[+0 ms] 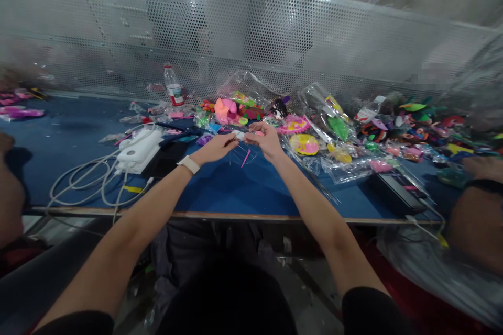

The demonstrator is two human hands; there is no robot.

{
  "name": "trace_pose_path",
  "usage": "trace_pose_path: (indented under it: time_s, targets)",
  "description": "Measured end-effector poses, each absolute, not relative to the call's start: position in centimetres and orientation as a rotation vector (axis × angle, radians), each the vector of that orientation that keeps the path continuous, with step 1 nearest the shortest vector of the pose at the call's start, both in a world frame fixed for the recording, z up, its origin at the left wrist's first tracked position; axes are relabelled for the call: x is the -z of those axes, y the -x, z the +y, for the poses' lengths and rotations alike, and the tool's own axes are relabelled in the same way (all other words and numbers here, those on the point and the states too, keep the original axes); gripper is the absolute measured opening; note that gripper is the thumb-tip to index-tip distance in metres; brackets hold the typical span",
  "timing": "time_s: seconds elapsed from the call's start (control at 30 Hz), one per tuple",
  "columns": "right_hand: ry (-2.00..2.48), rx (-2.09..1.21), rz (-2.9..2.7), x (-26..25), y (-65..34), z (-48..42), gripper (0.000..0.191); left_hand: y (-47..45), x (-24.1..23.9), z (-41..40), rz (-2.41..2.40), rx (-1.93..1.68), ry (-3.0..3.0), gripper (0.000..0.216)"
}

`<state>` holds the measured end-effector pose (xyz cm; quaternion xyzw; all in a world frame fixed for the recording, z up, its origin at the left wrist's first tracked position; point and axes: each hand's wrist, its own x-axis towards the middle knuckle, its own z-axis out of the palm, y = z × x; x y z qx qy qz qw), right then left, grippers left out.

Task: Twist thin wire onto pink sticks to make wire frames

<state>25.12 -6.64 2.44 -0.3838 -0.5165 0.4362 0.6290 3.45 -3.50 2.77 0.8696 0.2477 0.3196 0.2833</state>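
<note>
Between my two hands, just above the blue table [243,193], is a small white piece [239,135], too small to name. My left hand [217,147], with a pale band on its wrist, pinches its left end. The fingers of my right hand [266,140] close on its right side, and a bit of pink shows among them. Below the hands a thin pink strip [245,158] lies on the table by some clear film. A purple piece [204,139] sits beside my left hand. A yellow and pink disc [304,144] lies right of my right hand.
A white power adapter [138,151] with looped cables lies at left. Colourful foam pieces and plastic bags crowd the back, near a bottle [173,86]. At right lies a dark phone-like device [402,189]. Other people's arms rest at both sides. A perforated metal panel [251,26] stands behind.
</note>
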Motion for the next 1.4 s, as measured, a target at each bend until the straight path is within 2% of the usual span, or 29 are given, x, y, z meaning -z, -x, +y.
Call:
trace_pose_path:
  time_s: [0.57,0.83,1.1,1.4]
  targets:
    - [0.932,-0.795,-1.549,-3.1,-25.9,-7.0,0.068,-3.9,-2.0,-3.3,0.629,-0.815,-2.312,0.028]
    - [0.893,-0.918,-1.532,-3.1,-26.0,-7.2,0.061,-3.8,-2.3,-3.4,0.589,-0.763,-2.334,0.022]
    - [0.891,-0.925,-1.557,-3.3,-26.3,-7.2,0.065,-3.8,-2.2,-3.2,0.556,-0.741,-2.279,0.018]
    - [0.878,-1.012,-1.534,-3.1,-25.9,-7.2,0.054,-3.5,-2.7,-3.2,0.55,-0.699,-2.196,0.018]
